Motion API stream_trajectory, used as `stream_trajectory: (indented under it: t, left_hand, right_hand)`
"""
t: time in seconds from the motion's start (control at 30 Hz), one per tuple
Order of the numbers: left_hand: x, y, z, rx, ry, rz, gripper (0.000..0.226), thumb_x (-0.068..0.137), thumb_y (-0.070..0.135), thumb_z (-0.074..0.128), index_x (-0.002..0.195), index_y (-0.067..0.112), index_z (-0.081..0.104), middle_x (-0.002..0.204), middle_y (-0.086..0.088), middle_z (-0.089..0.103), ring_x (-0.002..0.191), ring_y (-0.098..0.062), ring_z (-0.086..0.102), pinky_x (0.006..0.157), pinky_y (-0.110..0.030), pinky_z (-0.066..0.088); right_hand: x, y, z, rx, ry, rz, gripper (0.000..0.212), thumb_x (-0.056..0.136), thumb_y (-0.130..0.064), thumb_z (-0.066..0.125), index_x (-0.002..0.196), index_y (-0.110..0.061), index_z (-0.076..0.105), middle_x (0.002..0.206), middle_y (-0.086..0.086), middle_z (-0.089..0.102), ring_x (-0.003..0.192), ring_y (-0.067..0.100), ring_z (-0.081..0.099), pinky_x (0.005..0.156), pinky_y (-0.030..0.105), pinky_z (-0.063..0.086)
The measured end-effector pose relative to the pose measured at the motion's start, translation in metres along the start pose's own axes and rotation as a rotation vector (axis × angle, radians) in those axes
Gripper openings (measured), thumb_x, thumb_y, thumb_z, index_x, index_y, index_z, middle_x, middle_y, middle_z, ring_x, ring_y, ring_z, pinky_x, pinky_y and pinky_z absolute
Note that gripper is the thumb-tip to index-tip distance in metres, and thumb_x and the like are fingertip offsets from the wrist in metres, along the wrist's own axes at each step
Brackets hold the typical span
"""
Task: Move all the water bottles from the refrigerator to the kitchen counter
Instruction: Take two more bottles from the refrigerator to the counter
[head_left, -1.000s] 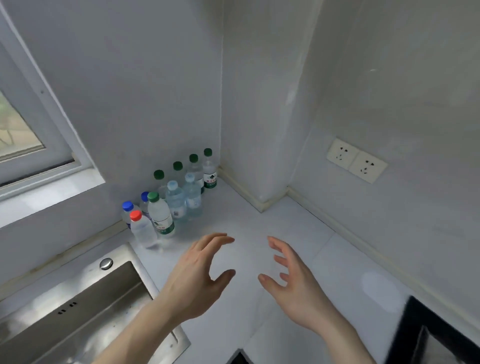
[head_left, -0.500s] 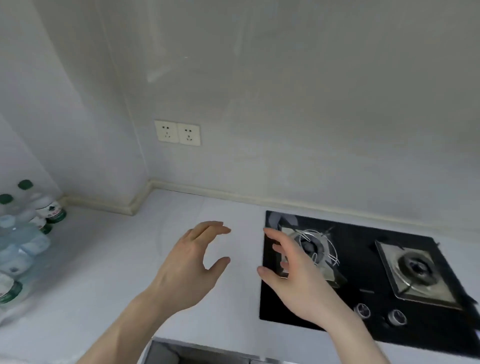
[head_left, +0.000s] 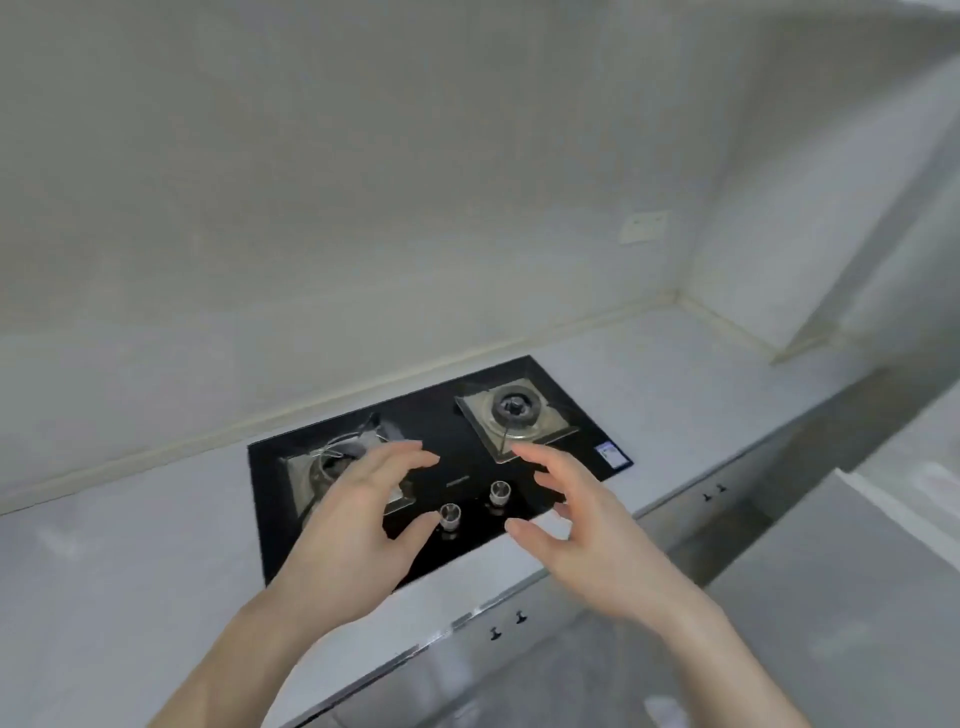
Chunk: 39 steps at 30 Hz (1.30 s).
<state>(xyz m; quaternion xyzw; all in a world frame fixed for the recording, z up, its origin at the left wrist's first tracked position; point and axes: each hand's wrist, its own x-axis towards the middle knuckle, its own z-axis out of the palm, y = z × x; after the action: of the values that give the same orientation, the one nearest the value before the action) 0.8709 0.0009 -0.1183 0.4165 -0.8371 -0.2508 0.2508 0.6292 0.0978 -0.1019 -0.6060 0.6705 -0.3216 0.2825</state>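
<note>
No water bottles and no refrigerator are in view now. My left hand (head_left: 358, 525) and my right hand (head_left: 587, 535) hover side by side above the front of the pale kitchen counter (head_left: 130, 561), palms facing each other. Fingers of both are spread and loosely curved, and neither holds anything. Both hands hang in front of a black gas hob.
The black glass gas hob (head_left: 452, 441) is set in the counter, with two burners and two knobs (head_left: 449, 514) at its front. A wall socket (head_left: 643, 226) sits at the right on the back wall. Cabinet fronts with small dark handles (head_left: 506, 623) run below the counter edge.
The view has swung right: the bottles by the corner and the sink have left the frame, and the hob is now centred. Both hands stay empty in the same spread pose.
</note>
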Motion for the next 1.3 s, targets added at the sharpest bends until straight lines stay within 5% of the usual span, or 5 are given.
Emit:
stream_trajectory:
  t: [0.13,0.37,0.6,0.83,1.3]
  left_hand:
    - [0.043,0.067,0.045,-0.02,-0.1,0.184,0.048,0.093,0.038,0.07,0.137,0.047,0.052,0.145,0.037,0.04,0.136,0.008,0.04,0.111,-0.016,0.035]
    - [0.12,0.173,0.124,-0.063,-0.295,0.494,0.047,0.094,0.04,0.067,0.137,0.048,0.049,0.148,0.036,0.037,0.138,0.009,0.037,0.114,-0.023,0.033]
    - [0.19,0.246,0.182,-0.132,-0.422,0.658,0.046,0.094,0.037,0.07,0.135,0.046,0.052,0.147,0.035,0.039,0.136,0.012,0.037,0.102,0.002,0.019]
    - [0.263,0.303,0.221,-0.179,-0.487,0.814,0.045,0.095,0.039,0.066,0.135,0.051,0.048,0.148,0.038,0.036,0.138,0.01,0.036,0.112,-0.019,0.029]
    - [0.337,0.423,0.31,-0.219,-0.581,1.061,0.046,0.095,0.04,0.068,0.137,0.045,0.05,0.149,0.035,0.035,0.136,0.005,0.041,0.11,-0.021,0.035]
  right_hand:
    - [-0.049,0.044,-0.063,-0.014,0.212,0.111,0.064,0.094,-0.038,0.072,0.144,-0.058,0.037,0.148,-0.038,0.039,0.135,-0.009,0.044,0.114,0.031,0.043]
    - [-0.12,0.093,-0.146,-0.048,0.526,0.292,0.061,0.095,-0.039,0.071,0.144,-0.057,0.038,0.145,-0.038,0.04,0.133,-0.014,0.043,0.112,0.026,0.043]
    - [-0.141,0.123,-0.203,-0.094,0.712,0.428,0.06,0.096,-0.038,0.071,0.144,-0.054,0.039,0.144,-0.037,0.041,0.134,-0.011,0.042,0.114,0.027,0.042]
    - [-0.133,0.143,-0.266,-0.141,0.879,0.512,0.059,0.096,-0.039,0.069,0.142,-0.059,0.038,0.141,-0.043,0.039,0.132,-0.015,0.041,0.111,0.025,0.043]
    - [-0.157,0.19,-0.352,-0.218,1.129,0.621,0.057,0.095,-0.04,0.07,0.14,-0.059,0.041,0.142,-0.037,0.045,0.132,-0.011,0.046,0.109,0.03,0.047]
